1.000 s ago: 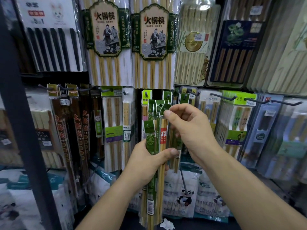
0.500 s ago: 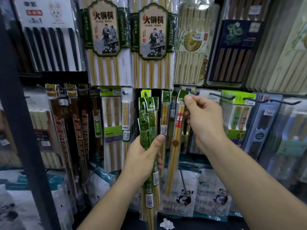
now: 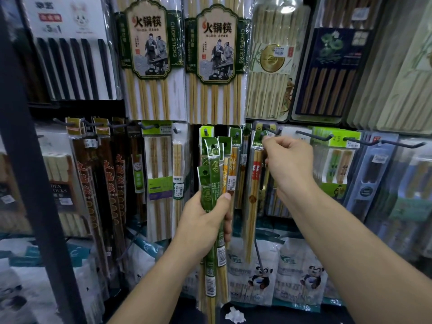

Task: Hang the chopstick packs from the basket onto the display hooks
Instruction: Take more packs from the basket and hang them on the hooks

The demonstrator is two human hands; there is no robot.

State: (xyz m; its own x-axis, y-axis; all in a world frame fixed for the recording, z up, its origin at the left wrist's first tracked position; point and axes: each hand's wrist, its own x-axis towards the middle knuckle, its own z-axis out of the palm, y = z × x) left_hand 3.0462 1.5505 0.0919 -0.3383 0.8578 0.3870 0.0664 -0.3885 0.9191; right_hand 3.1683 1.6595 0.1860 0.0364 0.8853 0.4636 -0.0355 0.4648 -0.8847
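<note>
1. We face a display wall (image 3: 268, 118) that fills the frame. Large hot-pot chopstick packs (image 3: 149, 66) hang across the upper centre, and a row of dark hooks with slimmer packs runs across the middle. We see no basket.
2. Both forearms come up from the bottom edge. The left hand (image 3: 201, 228) sits at the centre, thumb up, with its fingers wrapped round stock. The right hand (image 3: 289, 164) is higher and right of centre, knuckles towards us, with its fingertips drawn together in a pinch.
3. The left hand grips a bundle of green-headed packs (image 3: 211, 183). The bundle stands upright, its punched headers fanned at the top and its lower ends reaching the bottom edge.
4. The right hand pinches the green header of a single pack (image 3: 253, 195). This pack hangs with its long axis near vertical, leaning slightly left towards its lower end, just right of the bundle.
5. The hook (image 3: 272, 131) lies just above and a little right of that pinched header, with its upturned tip pointing at us. We judge that the right hand is the one placed for the next move: lift the header hole over the tip, then slide the pack back. We cannot tell whether the hole is already on the hook.
</note>
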